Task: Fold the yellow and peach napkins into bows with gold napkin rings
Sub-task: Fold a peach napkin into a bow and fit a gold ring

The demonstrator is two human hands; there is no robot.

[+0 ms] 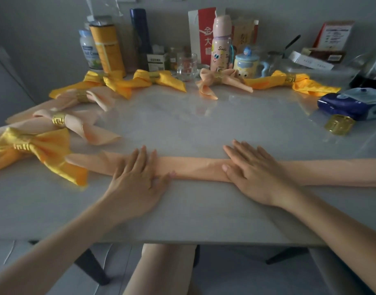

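Head view: a peach napkin is being pressed flat into a long band, and the bow is not yet formed.

Grey table (pixel 204 124) fills the frame. Across its lower middle lies the peach napkin (pixel 195 170), folded into a narrow strip running from centre left off the right edge. Finished bows (pixel 40 147), yellow and peach, arc from lower left to upper right. Left hand (pixel 138 179) and right hand (pixel 253 173) lie flat on the strip, fingers straight, gripping nothing. Spare gold rings (pixel 339 124) sit at right, touching a blue packet (pixel 353 105). Next, I judge, the ends need folding inward and a ring fetched and slid on.
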